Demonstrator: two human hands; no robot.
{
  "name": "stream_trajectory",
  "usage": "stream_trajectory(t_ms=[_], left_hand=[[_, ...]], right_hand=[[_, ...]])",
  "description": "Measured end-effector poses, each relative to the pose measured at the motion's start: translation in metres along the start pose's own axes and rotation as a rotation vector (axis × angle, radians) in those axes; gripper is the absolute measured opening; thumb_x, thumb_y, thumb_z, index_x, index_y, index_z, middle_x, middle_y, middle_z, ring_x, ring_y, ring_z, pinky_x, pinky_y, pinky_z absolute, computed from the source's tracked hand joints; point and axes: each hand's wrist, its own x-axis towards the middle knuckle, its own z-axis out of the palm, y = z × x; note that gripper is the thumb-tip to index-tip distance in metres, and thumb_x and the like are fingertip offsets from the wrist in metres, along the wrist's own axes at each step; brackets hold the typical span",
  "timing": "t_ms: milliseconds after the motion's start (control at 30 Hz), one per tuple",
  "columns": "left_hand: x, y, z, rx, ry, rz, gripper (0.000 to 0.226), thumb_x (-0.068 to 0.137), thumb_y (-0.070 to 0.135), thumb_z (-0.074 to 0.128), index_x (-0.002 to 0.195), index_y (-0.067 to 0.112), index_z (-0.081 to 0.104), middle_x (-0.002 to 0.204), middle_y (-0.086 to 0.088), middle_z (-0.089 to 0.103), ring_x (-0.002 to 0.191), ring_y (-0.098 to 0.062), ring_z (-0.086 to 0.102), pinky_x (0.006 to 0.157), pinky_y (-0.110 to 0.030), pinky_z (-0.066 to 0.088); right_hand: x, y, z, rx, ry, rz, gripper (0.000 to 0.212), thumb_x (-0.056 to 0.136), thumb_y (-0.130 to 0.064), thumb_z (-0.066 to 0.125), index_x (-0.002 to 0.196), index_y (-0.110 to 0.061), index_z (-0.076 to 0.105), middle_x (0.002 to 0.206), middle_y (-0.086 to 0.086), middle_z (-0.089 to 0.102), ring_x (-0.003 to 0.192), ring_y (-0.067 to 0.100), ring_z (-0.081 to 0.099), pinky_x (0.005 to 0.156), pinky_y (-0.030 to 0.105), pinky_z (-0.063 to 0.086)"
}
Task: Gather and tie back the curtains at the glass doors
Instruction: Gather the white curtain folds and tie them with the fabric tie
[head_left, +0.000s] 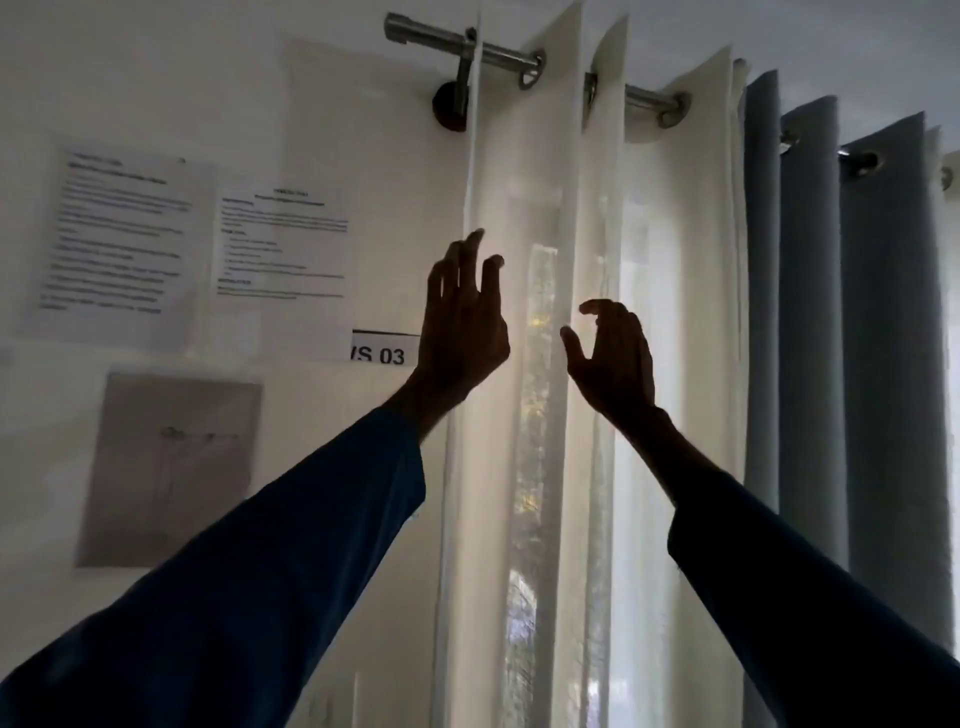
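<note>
Nearest to us, our two dark sleeves (260, 571) rise from the bottom corners, and both hands are up in front of the cloth. Our left hand (462, 322) has its fingers loosely spread and nearly straight, beside the left edge of the white sheer curtain (524, 156). Our right hand (613, 358) is cupped in a C, thumb apart from the fingers, with nothing between them. Neither hand grasps anything yet, as far as we can judge.

The sheer hangs in upright folds directly ahead, and the blue-grey curtain (878, 312) hangs just beside it on the right. Both are threaded by eyelets onto the metal rod (498, 52) above.

Several things could go wrong from here. If we close on one fold only, the rest of the sheer would slip loose and the bundle would come out ragged. A downward pull could bind the eyelets on the rod or strain its wall bracket (452, 104). The blue-grey curtain is well out of reach of both hands and could be left ungathered.

Much is hard to read — the backlight turns both hands into silhouettes, so we cannot tell whether the left fingertips touch the curtain's edge. No tieback or hook shows anywhere, and the curtains' lower ends are cut off. The glass doors are only a bright blur through the weave, and the papers (124, 234) taped to the wall are too smeared to read.
</note>
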Motion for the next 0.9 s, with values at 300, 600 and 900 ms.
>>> stream_trajectory(t_ms=[300, 600, 900], left_hand=[[0.055, -0.04, 0.031, -0.332, -0.162, -0.247, 0.057, 0.093, 0.015, 0.059, 0.142, 0.004, 0.033, 0.139, -0.019, 0.045, 0.117, -0.033, 0.055, 0.088, -0.041, 0.052], [0.13, -0.035, 0.065, -0.365, -0.083, -0.233, 0.048, 0.099, 0.017, 0.053, 0.141, 0.001, 0.033, 0.125, -0.017, 0.056, 0.111, -0.031, 0.06, 0.085, -0.036, 0.05], [0.156, -0.021, 0.116, -0.301, -0.208, -0.238, 0.05, 0.098, 0.002, 0.036, 0.148, 0.002, 0.03, 0.136, -0.023, 0.045, 0.121, -0.037, 0.05, 0.101, -0.04, 0.042]], right_hand=[[0.066, 0.023, 0.02, -0.035, -0.021, 0.158, 0.045, 0.093, -0.044, 0.067, 0.119, -0.008, 0.059, 0.126, 0.01, 0.057, 0.122, 0.029, 0.051, 0.094, 0.034, 0.041], [0.163, -0.006, 0.058, 0.152, -0.06, 0.22, 0.07, 0.085, -0.062, 0.066, 0.122, -0.003, 0.058, 0.124, 0.015, 0.061, 0.119, 0.032, 0.056, 0.097, 0.041, 0.049], [0.194, 0.077, 0.04, 0.078, 0.179, 0.346, 0.032, 0.095, -0.02, 0.06, 0.121, -0.001, 0.06, 0.128, 0.022, 0.056, 0.125, 0.038, 0.048, 0.097, 0.036, 0.042]])
